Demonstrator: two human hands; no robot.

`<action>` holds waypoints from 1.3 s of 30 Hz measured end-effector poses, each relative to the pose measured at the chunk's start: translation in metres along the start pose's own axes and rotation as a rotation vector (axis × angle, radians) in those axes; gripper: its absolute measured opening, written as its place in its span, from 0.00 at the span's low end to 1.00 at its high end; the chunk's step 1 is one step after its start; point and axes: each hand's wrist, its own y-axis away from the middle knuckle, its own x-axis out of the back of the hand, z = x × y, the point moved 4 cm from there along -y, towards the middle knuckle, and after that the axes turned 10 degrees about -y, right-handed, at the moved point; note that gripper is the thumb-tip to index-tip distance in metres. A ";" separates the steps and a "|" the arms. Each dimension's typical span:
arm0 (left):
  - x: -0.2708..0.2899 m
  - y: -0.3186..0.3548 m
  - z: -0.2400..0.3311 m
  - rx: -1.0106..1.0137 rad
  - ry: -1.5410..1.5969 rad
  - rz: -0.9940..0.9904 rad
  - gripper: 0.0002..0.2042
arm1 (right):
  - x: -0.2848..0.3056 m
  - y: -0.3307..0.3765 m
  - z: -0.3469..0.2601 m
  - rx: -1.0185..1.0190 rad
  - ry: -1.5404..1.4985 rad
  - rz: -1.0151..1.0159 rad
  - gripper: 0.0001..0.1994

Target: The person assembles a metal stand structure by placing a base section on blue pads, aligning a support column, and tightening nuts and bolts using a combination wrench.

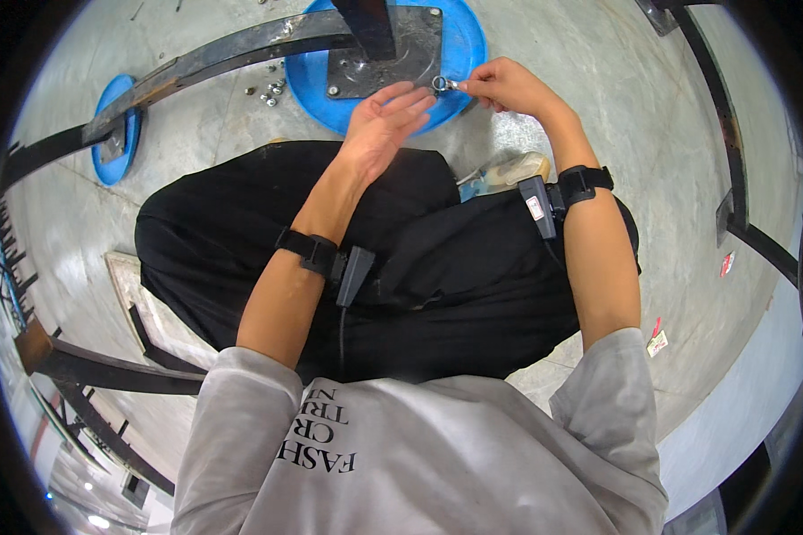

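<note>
My right hand (513, 87) pinches a small metal ring-ended wrench (452, 85) between thumb and fingers. The wrench's ring end points left, over the near right corner of a dark square base plate (417, 40). My left hand (379, 125) is open, its fingers stretched toward the plate's near edge and holding nothing. Beneath the plate lies a round blue tray (319, 111). A dark metal post (366, 27) rises from the plate. A bolt (333, 90) shows at the plate's near left corner; the corner by the wrench is partly hidden.
Several loose nuts (272, 92) lie on the floor left of the tray. A curved-looking dark beam (214, 61) runs from the post toward a second blue tray (134, 134). More dark beams (732, 134) stand at the right. A pale shoe (526, 167) sits near my right forearm.
</note>
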 end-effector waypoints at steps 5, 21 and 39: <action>0.011 0.008 0.018 -0.069 -0.141 0.108 0.17 | -0.011 -0.009 -0.001 -0.048 -0.073 0.001 0.14; -0.097 0.182 0.094 0.388 -1.565 -0.902 0.27 | 0.004 -0.007 -0.003 -0.010 -0.044 0.043 0.14; -0.059 0.259 0.076 -0.964 -2.496 -0.393 0.13 | 0.003 0.021 -0.037 0.128 -0.002 0.136 0.15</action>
